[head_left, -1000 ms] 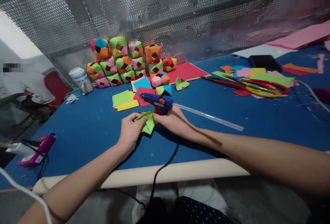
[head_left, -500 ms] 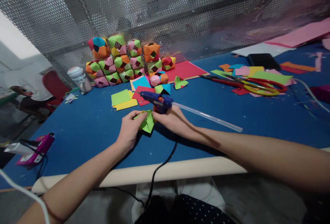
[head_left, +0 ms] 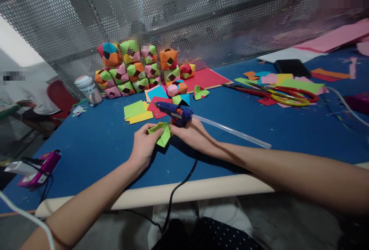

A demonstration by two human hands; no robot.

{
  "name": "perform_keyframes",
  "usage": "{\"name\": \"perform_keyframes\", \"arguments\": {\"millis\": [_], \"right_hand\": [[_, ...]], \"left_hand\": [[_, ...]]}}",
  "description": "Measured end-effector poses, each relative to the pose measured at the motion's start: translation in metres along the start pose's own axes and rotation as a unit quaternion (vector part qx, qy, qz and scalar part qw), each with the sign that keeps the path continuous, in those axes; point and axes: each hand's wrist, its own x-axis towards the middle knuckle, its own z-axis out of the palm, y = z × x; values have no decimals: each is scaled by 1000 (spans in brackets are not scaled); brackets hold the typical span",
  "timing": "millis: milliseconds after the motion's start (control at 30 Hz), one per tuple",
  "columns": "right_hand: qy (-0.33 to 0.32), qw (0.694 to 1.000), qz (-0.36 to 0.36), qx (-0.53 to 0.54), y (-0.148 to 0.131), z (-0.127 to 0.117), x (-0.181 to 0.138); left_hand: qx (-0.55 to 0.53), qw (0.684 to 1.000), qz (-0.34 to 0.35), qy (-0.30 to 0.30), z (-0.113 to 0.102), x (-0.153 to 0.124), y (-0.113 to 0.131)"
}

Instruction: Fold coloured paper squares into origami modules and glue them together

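Note:
Between thumb and fingers, my left hand (head_left: pixel 144 142) pinches a folded green paper piece (head_left: pixel 163 135) just above the blue table (head_left: pixel 95 154). My right hand (head_left: pixel 191 133) is wrapped round a blue hot glue gun (head_left: pixel 174 112), its nozzle pointing left and a long clear glue stick (head_left: pixel 230 130) jutting out of its back. The right thumb and fingertips are close to the paper's right edge; whether they touch it I cannot tell. Loose coloured squares (head_left: pixel 135 110) lie behind the left hand, near a small folded green and red piece (head_left: pixel 201 92).
Folded paper cubes (head_left: pixel 136 71) are stacked at the back against a perforated metal screen (head_left: pixel 201 19). Scissors (head_left: pixel 288 95) lie on paper scraps at right, near a black phone (head_left: pixel 292 68). A bottle (head_left: pixel 88 90) and a purple power strip (head_left: pixel 40 169) are at left. A black cord (head_left: pixel 184 182) crosses the front edge.
My left hand has shifted slightly left with the green paper, which is turned a little and a bit farther from the right fingertips. The glue gun has stayed in place.

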Motion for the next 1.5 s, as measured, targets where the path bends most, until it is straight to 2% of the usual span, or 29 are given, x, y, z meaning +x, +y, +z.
{"name": "perform_keyframes", "arguments": {"millis": [467, 600, 733, 833, 1000, 1200, 1500], "right_hand": [[3, 1000, -1, -28, 6, -1, 0], [14, 998, -1, -55, 3, -5, -1], [-32, 994, -17, -99, 2, -9, -5], [-33, 994, -18, -105, 5, -8, -6], [5, 998, 6, -59, 8, -3, 1], [-6, 999, 22, -26, 3, -3, 8], [-11, 999, 44, -13, 2, -3, 6]], "left_hand": [[-29, 999, -22, -8, -1, 4, -2], [-57, 998, -30, 27, -5, 12, -1], [-81, 994, -19, 67, -14, 22, -2], [-90, 993, -14, 77, -17, 24, -3], [-78, 996, -15, 47, -8, 14, -3], [-25, 999, -22, 2, -1, 6, -2], [-53, 996, -58, -41, 3, 2, 2]]}}
